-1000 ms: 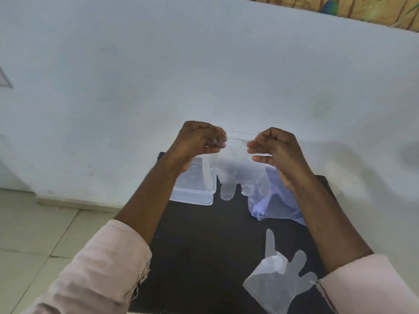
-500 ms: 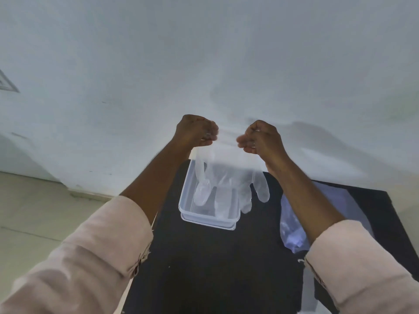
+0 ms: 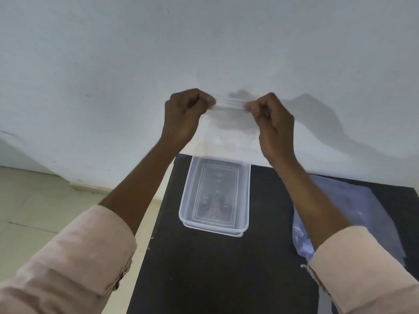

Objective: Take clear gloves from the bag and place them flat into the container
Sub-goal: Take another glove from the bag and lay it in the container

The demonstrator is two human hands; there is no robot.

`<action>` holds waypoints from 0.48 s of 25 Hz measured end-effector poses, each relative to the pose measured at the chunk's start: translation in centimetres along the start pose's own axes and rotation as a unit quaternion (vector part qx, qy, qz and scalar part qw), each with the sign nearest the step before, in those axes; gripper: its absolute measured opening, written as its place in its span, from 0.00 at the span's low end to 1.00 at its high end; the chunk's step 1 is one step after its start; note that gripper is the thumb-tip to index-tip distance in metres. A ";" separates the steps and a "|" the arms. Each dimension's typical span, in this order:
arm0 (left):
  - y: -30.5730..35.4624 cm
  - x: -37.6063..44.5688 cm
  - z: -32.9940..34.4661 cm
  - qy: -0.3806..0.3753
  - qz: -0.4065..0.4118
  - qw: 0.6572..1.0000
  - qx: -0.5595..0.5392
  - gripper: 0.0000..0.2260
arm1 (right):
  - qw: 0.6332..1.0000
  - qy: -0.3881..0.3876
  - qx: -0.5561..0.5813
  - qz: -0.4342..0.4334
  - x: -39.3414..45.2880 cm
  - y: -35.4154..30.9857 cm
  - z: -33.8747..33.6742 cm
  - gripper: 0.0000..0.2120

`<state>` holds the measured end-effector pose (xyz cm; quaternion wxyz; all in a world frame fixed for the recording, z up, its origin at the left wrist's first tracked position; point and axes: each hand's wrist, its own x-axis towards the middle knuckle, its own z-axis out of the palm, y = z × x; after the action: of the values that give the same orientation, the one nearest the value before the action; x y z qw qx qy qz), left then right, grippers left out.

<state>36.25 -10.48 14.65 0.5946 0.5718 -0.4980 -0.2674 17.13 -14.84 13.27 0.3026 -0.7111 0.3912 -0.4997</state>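
A clear glove (image 3: 229, 125) hangs stretched between my two hands, blurred and almost see-through against the white wall. My left hand (image 3: 184, 116) pinches its cuff on the left and my right hand (image 3: 272, 123) pinches it on the right. The glove hangs just above the far end of the clear plastic container (image 3: 188, 200), which sits on the black table with nothing visible inside. The bluish plastic bag (image 3: 353, 207) lies flat on the table to the right, partly hidden by my right forearm.
The black table (image 3: 215, 268) stands against a white wall (image 3: 204, 41). Its left edge drops off to a tiled floor (image 3: 45, 211). My pink sleeves fill the lower corners of the view.
Both hands have lifted the glove higher and further toward the wall, and moved wider apart. The view has shifted, so the container now shows uncovered below the glove.
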 end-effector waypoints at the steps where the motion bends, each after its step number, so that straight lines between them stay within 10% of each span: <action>1: -0.5 -1.2 -0.1 -0.006 0.024 1.000 0.008 0.05 | 1.000 0.005 0.005 -0.015 -1.5 0.3 0.0 0.08; 12: -13.7 -13.1 -1.0 -0.235 0.030 0.910 0.340 0.10 | 0.952 -0.209 -0.220 0.035 -15.9 9.7 2.3 0.06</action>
<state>35.86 -1.19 -1.97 0.2380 0.6447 -0.7009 -0.1908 13.78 -6.03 -2.95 0.2310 -0.8346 0.4440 -0.2300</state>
